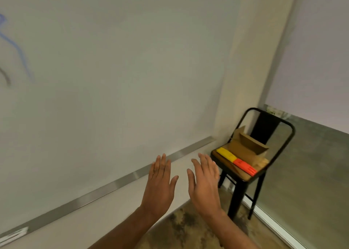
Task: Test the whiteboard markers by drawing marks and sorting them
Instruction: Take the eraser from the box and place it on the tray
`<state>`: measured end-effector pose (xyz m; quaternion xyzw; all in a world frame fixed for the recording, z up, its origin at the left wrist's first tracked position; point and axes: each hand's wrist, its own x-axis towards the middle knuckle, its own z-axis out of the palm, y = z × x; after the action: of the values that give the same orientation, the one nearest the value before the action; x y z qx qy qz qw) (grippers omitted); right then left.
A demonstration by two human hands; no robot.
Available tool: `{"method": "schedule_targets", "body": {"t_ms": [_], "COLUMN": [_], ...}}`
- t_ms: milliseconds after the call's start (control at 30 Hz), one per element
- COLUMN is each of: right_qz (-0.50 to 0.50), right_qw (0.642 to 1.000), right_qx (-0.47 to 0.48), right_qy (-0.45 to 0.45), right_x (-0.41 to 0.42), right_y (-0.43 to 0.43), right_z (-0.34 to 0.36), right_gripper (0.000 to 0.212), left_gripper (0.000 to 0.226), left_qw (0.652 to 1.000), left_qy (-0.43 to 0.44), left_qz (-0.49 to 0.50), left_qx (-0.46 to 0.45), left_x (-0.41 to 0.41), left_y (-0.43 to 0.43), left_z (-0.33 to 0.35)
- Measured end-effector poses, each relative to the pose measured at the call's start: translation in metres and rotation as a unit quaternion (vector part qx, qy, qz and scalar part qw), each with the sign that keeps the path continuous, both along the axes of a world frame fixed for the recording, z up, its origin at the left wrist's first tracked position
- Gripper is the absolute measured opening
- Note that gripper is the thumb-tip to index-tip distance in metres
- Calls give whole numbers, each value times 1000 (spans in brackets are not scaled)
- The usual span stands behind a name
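A large whiteboard point(113, 69) fills the left and middle of the head view, with a blue line point(18, 50) and a dark curved stroke point(6, 77) at its far left. Its metal ledge point(105, 188) runs along the bottom edge. My left hand point(159, 182) and my right hand point(204, 182) are held out side by side below the ledge, palms down, fingers straight, holding nothing. No marker can be made out, apart from blurred white shapes point(13, 236) on the ledge at the bottom left.
A black metal chair point(264, 154) stands in the corner to the right. On its seat lie a yellow block point(225, 154), an orange-red block point(244, 166) and an open cardboard box point(249, 146). A glass partition point(306, 173) runs along the right.
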<state>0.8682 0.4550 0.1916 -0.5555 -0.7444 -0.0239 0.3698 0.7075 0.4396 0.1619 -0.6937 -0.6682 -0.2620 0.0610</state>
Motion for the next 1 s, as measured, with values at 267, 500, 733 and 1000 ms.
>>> {"method": "schedule_targets", "body": {"t_ms": [267,500,733,1000], "right_qz": [-79,-156,-203,-201], "right_qw": [996,986,972,969], "right_qx": [-36,-65,-118,-140], "right_qy": [-5,-19,-26,-7], "right_x": [91,139,183,263], "right_y": [50,121,188,284], "right_z": [-19,-47,-68,-127], "right_gripper": [39,38,41,38], "left_gripper": [65,73,78,63], "left_qw": [995,981,968,944], "left_qy": [1,-16,4,6], "left_qz": [-92,-183,-225,-272], "left_qx": [-24,-69,-110,-189], "left_x": [89,129,172,246], "left_y": [91,189,278,363], "left_z": [2,-26,-52,-103]}}
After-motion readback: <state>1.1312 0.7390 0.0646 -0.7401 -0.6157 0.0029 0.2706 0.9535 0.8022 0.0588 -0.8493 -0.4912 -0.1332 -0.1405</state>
